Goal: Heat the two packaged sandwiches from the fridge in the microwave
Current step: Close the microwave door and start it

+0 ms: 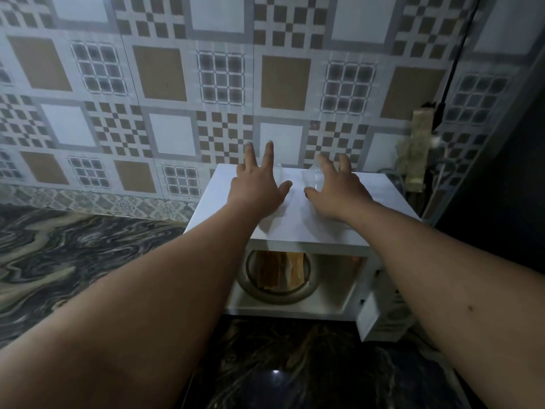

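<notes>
A white box-shaped microwave sits at the back of the dark swirly marble bench, close to the tiled wall. Its door hangs open. Inside, two toasty brown sandwiches lie side by side on the round glass plate (any wrapper is too blurry to see). Both hands reach over the microwave's flat top. The left hand has its fingers spread wide, holding nothing. The right hand spreads its fingers too, by a clear see-through thing I cannot make out.

Dim, soft focus; wide-angle bending at edges; perhaps overhead glare.
</notes>
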